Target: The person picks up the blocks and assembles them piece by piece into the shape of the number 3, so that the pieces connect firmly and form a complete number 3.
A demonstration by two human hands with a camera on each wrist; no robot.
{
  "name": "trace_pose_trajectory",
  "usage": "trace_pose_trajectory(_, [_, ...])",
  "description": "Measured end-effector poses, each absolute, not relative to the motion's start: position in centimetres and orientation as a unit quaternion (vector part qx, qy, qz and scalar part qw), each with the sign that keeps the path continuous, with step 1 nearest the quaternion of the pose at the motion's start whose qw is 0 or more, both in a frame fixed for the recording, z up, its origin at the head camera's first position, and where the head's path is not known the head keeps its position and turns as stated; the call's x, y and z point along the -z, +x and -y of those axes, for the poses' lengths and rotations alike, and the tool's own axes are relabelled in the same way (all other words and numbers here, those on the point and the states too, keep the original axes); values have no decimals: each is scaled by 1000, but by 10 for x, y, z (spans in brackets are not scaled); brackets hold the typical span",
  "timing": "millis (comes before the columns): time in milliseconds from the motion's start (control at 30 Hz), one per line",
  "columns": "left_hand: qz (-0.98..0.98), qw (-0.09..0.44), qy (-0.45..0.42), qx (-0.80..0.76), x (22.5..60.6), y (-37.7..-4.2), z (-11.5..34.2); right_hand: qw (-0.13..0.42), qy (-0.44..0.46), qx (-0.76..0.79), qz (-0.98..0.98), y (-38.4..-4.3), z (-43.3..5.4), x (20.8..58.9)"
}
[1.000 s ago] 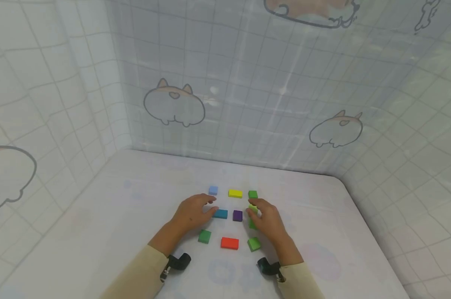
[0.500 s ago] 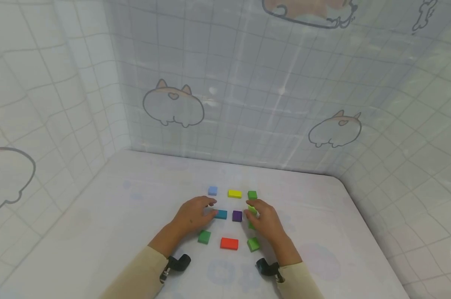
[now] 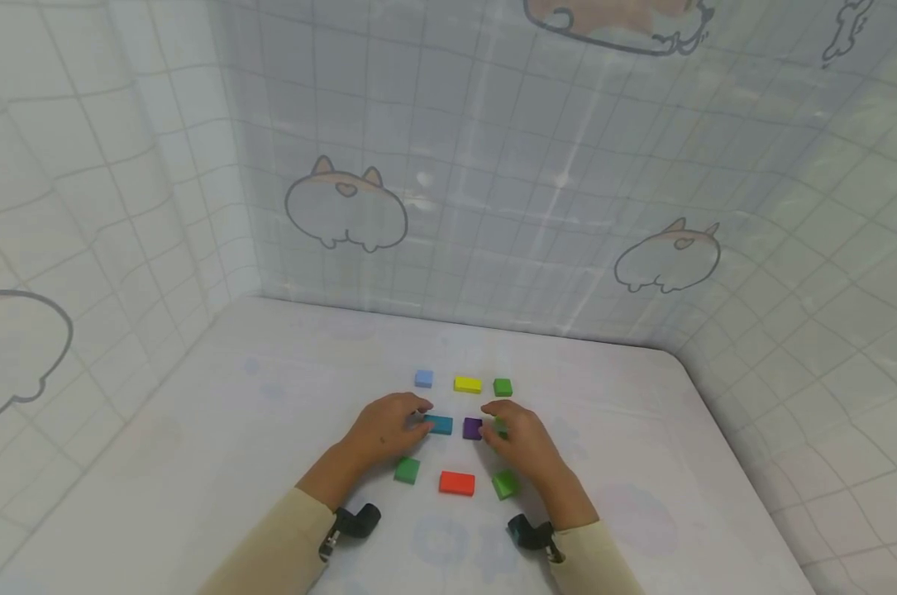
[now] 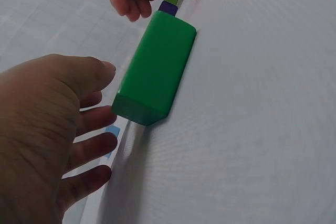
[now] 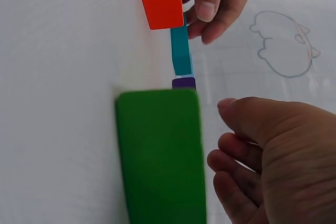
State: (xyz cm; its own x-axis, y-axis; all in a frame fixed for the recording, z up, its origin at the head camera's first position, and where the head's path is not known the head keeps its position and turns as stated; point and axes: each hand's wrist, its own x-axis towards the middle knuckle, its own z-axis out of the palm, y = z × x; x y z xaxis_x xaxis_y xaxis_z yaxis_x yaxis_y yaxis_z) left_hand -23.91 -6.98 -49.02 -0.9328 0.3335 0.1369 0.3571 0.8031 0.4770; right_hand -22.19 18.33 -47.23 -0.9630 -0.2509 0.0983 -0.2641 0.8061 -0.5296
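My left hand (image 3: 384, 426) is by the left end of a teal block (image 3: 441, 425), fingers loosely curved. Whether its thumb touches that block I cannot tell. My right hand (image 3: 522, 438) is over the right column, its thumb tip beside a purple block (image 3: 473, 428); contact is unclear. A green block (image 3: 501, 426) shows partly between its thumb and fingers. Both wrist views show nothing gripped. Close to the left wrist camera lies a dark green block (image 4: 157, 66); a brighter green block (image 5: 163, 156) fills the lower middle of the right wrist view.
Behind the hands lie a light blue block (image 3: 423, 378), a yellow block (image 3: 468, 385) and a green block (image 3: 503, 387). A red block (image 3: 457, 483) lies at the front on the white tabletop (image 3: 269, 463). Patterned curtains (image 3: 493, 165) surround the table.
My right hand has shifted slightly left toward the purple block and now covers the yellow-green block that showed before. The left hand has barely moved; the other visible blocks stay put.
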Motion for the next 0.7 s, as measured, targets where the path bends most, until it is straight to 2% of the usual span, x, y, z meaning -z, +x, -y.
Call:
trace_pose_trajectory(267, [951,3,-176,253,489,-239,69,-11,139,-266,954,-225,-183,475])
trace_pose_trajectory(700, [951,-3,-177,255,491,-241,71,-8,160,-240,957,-226,-182,478])
